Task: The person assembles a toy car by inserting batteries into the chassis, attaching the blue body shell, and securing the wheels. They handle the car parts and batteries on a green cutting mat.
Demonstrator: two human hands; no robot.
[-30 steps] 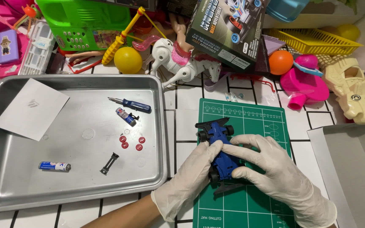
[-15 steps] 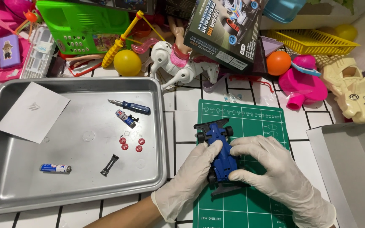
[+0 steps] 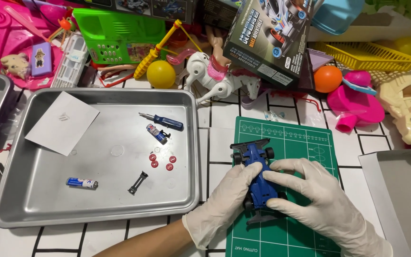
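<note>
A blue toy race car (image 3: pixel 258 173) with black wheels lies on a green cutting mat (image 3: pixel 291 138). Both of my hands wear white gloves. My left hand (image 3: pixel 224 200) grips the car's left side near the rear. From the right, my right hand (image 3: pixel 315 200) holds the car, fingers laid over its body. The car's front wing points away from me. Left of the mat stands a metal tray (image 3: pixel 96 209) with a small blue screwdriver (image 3: pixel 162 121), two batteries (image 3: pixel 82 182), several red discs (image 3: pixel 161 161) and a black part (image 3: pixel 137 182).
A white paper (image 3: pixel 62 123) lies in the tray. Toys crowd the back: a yellow ball (image 3: pixel 161 74), white toy horse (image 3: pixel 205 71), car kit box (image 3: pixel 272 38), orange ball (image 3: pixel 327 78), green basket (image 3: pixel 115 33). Another grey tray (image 3: pixel 400 190) is at the right.
The car has turned on the mat so its nose points more straight away. Both hands shifted slightly with it and keep their hold.
</note>
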